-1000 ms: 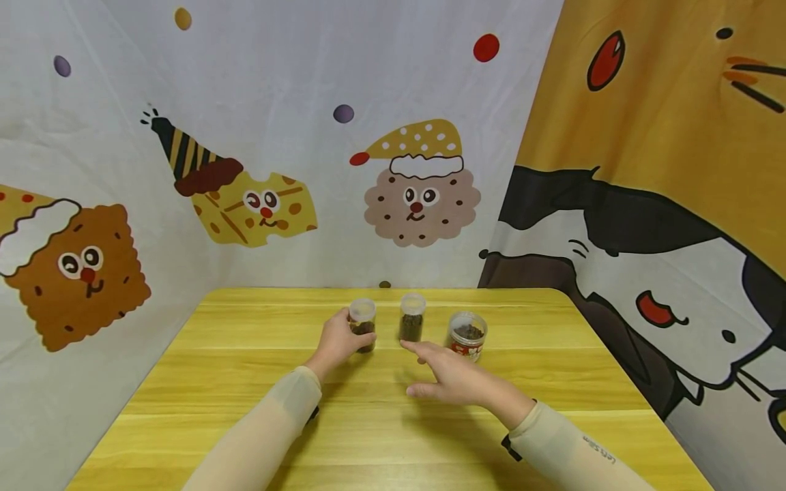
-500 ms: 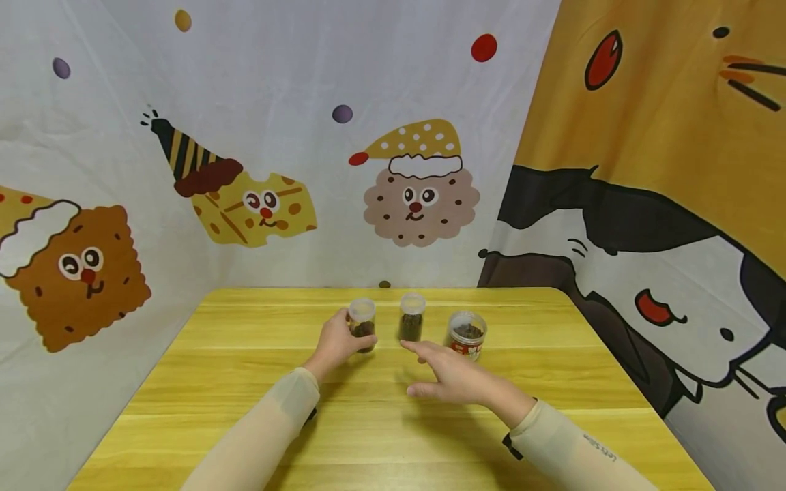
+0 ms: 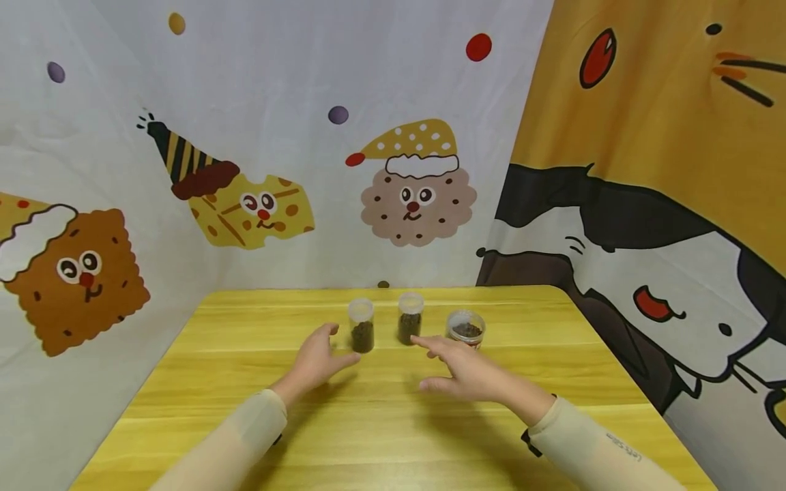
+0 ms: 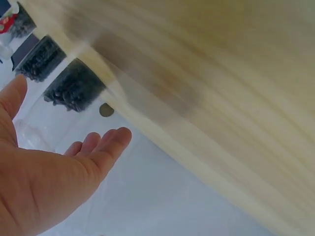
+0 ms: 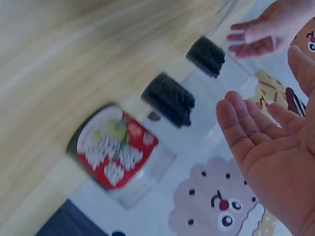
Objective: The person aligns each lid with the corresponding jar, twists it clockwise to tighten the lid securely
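Two clear cylindrical containers with pale tops stand upright on the table, each partly filled with dark bits: a left container (image 3: 362,334) and a right container (image 3: 410,326). My left hand (image 3: 314,361) is just left of the left container, fingers spread and apart from it. In front of the right container hovers my right hand (image 3: 467,372), its fingers extended and holding nothing. A wider clear jar (image 5: 118,152) with a red label stands rightmost, dark bits inside; in the head view my right hand hides its lower part.
The yellow wood-grain table (image 3: 362,436) ends at the back against a white curtain (image 3: 295,82) with cartoon prints. An orange cloth (image 3: 663,123) with a cartoon animal hangs to the right.
My left hand has let go of the left container and drawn back to the left and toward me. My right hand has shifted slightly right. The containers stay in place.
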Action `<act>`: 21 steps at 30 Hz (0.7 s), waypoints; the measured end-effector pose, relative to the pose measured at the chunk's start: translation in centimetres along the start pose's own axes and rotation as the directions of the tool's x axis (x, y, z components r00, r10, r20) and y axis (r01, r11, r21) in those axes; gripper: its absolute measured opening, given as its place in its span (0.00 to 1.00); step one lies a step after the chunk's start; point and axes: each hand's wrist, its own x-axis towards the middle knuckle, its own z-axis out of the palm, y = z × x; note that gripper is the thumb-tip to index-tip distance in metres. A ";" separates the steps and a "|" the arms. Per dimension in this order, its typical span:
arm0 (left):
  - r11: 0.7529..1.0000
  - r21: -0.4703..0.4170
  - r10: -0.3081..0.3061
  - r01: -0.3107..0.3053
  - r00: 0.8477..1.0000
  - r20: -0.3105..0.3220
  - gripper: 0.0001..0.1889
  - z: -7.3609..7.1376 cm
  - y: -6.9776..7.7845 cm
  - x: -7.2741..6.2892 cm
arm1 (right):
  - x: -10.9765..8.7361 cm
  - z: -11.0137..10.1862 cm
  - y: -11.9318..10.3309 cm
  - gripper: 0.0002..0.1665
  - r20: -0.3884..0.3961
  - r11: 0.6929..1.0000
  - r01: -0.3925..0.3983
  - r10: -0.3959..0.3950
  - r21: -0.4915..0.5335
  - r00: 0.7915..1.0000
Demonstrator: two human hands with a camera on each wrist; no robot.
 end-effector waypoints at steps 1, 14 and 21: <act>1.000 0.017 0.009 -0.009 1.000 0.001 0.47 -0.4 -0.2 -0.4 | -0.3 -0.3 0.1 0.47 -0.012 1.000 0.003 -0.003 -0.010 1.000; 0.967 0.248 0.070 -0.049 0.995 -0.078 0.48 -5.0 -2.4 -3.3 | -3.3 -5.5 3.5 0.49 -0.223 0.983 -0.100 0.064 -0.156 0.973; 0.910 0.400 0.196 -0.109 0.964 -0.183 0.49 -7.4 -5.4 -3.3 | -4.7 -7.9 7.1 0.58 -0.262 0.958 -0.214 0.160 -0.191 0.952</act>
